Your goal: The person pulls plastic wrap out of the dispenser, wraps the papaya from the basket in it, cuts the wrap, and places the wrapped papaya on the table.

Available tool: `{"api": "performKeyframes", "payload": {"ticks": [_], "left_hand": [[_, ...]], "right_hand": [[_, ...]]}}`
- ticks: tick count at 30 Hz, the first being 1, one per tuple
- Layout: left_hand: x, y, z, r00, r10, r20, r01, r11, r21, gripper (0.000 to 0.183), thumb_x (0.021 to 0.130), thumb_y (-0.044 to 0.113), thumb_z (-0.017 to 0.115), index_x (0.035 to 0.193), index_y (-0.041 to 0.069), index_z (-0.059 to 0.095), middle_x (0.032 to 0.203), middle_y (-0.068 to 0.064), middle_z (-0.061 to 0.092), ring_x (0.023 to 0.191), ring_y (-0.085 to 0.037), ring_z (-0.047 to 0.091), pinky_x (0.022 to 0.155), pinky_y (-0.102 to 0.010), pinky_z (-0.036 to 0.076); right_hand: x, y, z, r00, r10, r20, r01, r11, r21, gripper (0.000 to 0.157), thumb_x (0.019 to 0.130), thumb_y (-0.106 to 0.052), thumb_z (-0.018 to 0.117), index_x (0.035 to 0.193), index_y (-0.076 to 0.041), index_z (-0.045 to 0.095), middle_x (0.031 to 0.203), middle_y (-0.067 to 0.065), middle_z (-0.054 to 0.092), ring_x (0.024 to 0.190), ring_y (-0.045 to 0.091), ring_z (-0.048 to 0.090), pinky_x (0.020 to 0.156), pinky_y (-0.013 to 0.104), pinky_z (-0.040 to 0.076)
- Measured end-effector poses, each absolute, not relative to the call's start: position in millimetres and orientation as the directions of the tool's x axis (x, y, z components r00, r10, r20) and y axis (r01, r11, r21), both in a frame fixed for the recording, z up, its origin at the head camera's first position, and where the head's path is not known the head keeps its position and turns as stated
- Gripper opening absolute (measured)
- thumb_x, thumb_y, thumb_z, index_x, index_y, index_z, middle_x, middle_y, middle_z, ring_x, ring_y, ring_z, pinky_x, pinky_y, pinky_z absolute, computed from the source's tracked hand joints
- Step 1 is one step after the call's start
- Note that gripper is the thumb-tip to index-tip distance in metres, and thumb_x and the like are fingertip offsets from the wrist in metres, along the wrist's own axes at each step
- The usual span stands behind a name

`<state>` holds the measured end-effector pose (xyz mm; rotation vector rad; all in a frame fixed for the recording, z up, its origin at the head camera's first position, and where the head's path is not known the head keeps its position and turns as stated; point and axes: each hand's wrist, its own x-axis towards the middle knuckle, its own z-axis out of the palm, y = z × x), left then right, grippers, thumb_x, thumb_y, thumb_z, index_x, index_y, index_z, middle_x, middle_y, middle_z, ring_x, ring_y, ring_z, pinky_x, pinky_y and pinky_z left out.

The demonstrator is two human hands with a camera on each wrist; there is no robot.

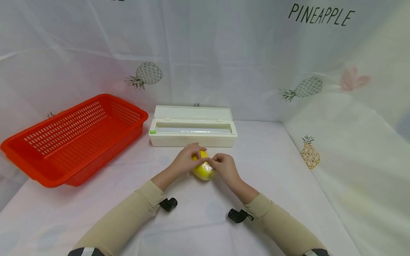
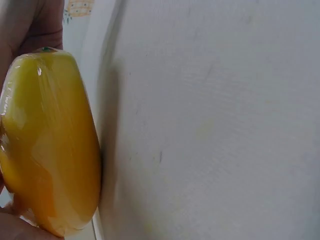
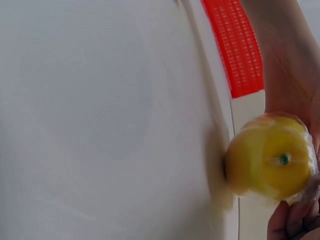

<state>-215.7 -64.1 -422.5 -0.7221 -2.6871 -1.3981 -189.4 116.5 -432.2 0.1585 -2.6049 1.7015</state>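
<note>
A plump yellow fruit (image 1: pixel 204 173) wrapped in glossy cling film lies on the table in the middle of the head view. My left hand (image 1: pixel 184 160) curls over its left and far side, the thumb near its top. From the right, my right hand (image 1: pixel 225 170) pinches the film at the top, its fingertips meeting the left thumb. Smooth and taut, the film shines on the long side of the fruit (image 2: pixel 55 145) in the left wrist view. A small green stem spot marks the end of the fruit (image 3: pixel 270 155) in the right wrist view.
Just beyond the hands stands a white cling film box (image 1: pixel 193 141), its lid raised and a film roll (image 1: pixel 195 130) inside. A red slotted basket (image 1: pixel 110 153) sits at the left. Pineapple-printed cloth (image 1: pixel 205 71) hangs behind.
</note>
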Motion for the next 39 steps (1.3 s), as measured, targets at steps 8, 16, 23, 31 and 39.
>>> {"api": "performKeyframes", "payload": {"ticks": [8, 16, 23, 31, 39], "left_hand": [[-213, -66, -426, -0.910, 0.335, 0.244, 0.386, 0.470, 0.794, 0.021, 0.084, 0.016, 0.078, 0.077, 0.011, 0.059, 0.119, -0.004, 0.066, 0.126, -0.031, 0.045, 0.108, -0.046, 0.033], [-212, -70, -430, -0.909, 0.319, 0.267, 0.395, 0.460, 0.795, 0.019, 0.081, 0.012, 0.080, 0.095, 0.012, 0.066, 0.116, -0.004, 0.065, 0.118, -0.030, 0.043, 0.099, -0.046, 0.038], [-210, -75, -433, -0.905, 0.342, 0.254, 0.393, 0.440, 0.808, 0.019, 0.080, 0.008, 0.080, 0.090, 0.016, 0.065, 0.119, -0.004, 0.062, 0.119, -0.032, 0.039, 0.100, -0.051, 0.035], [-209, -81, -437, -0.902, 0.392, 0.181, 0.364, 0.465, 0.807, 0.009, 0.080, 0.013, 0.081, 0.084, 0.020, 0.075, 0.125, 0.003, 0.058, 0.127, -0.027, 0.031, 0.107, -0.050, 0.028], [-201, -85, -435, -0.872, 0.438, 0.218, 0.447, 0.534, 0.718, 0.012, 0.079, 0.017, 0.082, 0.090, 0.021, 0.079, 0.123, 0.004, 0.057, 0.122, -0.027, 0.033, 0.101, -0.046, 0.031]], "right_hand": [[-183, 109, -434, -0.988, -0.039, 0.151, -0.153, 0.435, -0.887, 0.023, 0.091, -0.019, 0.071, 0.075, -0.006, 0.059, 0.064, 0.003, 0.050, 0.056, 0.014, 0.045, 0.048, 0.021, 0.036], [-191, 112, -435, -0.988, -0.062, 0.142, -0.153, 0.519, -0.841, 0.031, 0.086, -0.022, 0.076, 0.091, -0.003, 0.052, 0.095, 0.012, 0.041, 0.080, 0.022, 0.041, 0.063, 0.030, 0.036], [-206, 117, -443, -0.988, -0.158, 0.003, -0.084, 0.508, -0.857, 0.031, 0.089, -0.027, 0.073, 0.099, -0.006, 0.052, 0.096, 0.008, 0.047, 0.082, 0.023, 0.043, 0.063, 0.030, 0.037], [-219, 127, -454, -0.933, -0.359, -0.022, -0.157, 0.459, -0.874, 0.027, 0.091, -0.020, 0.070, 0.105, -0.006, 0.051, 0.098, 0.007, 0.050, 0.081, 0.021, 0.045, 0.065, 0.029, 0.039], [-226, 132, -447, -0.830, -0.547, -0.110, -0.258, 0.550, -0.794, 0.055, 0.094, -0.027, 0.067, 0.136, -0.002, 0.043, 0.109, 0.013, 0.049, 0.089, 0.023, 0.049, 0.075, 0.031, 0.044]]}}
